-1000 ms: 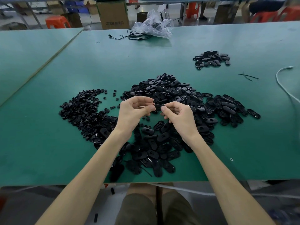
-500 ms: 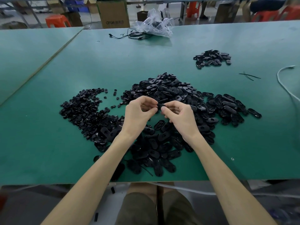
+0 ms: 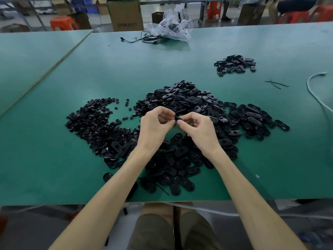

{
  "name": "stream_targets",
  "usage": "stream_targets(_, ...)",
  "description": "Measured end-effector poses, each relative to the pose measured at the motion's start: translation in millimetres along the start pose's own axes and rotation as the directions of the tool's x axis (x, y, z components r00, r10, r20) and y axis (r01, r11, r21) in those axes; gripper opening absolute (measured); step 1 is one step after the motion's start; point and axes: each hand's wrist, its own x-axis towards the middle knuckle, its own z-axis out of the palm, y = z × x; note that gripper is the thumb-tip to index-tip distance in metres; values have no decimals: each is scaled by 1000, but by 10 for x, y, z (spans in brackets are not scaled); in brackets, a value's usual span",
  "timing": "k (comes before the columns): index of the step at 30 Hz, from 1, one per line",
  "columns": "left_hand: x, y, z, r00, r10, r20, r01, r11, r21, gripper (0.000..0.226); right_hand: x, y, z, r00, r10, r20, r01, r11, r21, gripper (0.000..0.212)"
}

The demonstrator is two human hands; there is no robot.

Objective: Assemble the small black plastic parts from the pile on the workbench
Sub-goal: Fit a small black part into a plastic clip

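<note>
One small black part (image 3: pixel 177 118) sits pinched between both hands, held over the big pile of oval black parts (image 3: pixel 189 103) in the middle of the green workbench (image 3: pixel 54 168). The left hand (image 3: pixel 155 127) comes in from the lower left, fingers curled, thumb and fingertips closed on the part's left end. The right hand (image 3: pixel 200 131) mirrors it from the lower right, thumb and forefinger clamped on the right end, the other fingers folded toward the palm. Their fingertips almost touch, hiding most of the part. Both bare forearms reach in from the near table edge, over the near part of the pile. Left of the hands lies a spread of smaller round black pieces (image 3: pixel 91 123), touching the oval pile. Well apart, toward the far right, is a small separate heap of black parts (image 3: pixel 234 64). Beyond lie a clear plastic bag (image 3: pixel 171 27) and a black cable (image 3: pixel 142 39).
</note>
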Motion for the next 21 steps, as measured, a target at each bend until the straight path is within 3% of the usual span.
stream_targets(6, -1, 17, -13, 1000, -18, -19, 18, 1000, 0, 19, -3, 5, 5, 1000, -3, 14, 4, 1000, -14, 5)
stream_targets(17, 3, -23, -69, 997, 71, -21, -70, 994, 81, 20, -17, -3, 0, 998, -16, 53, 15, 1000, 23, 7)
stream_targets(21, 46, -46, -92, 999, 24, -27, -25, 1000, -19, 32, -23, -25, 0, 998, -25, 52, 20, 994, 107, 4)
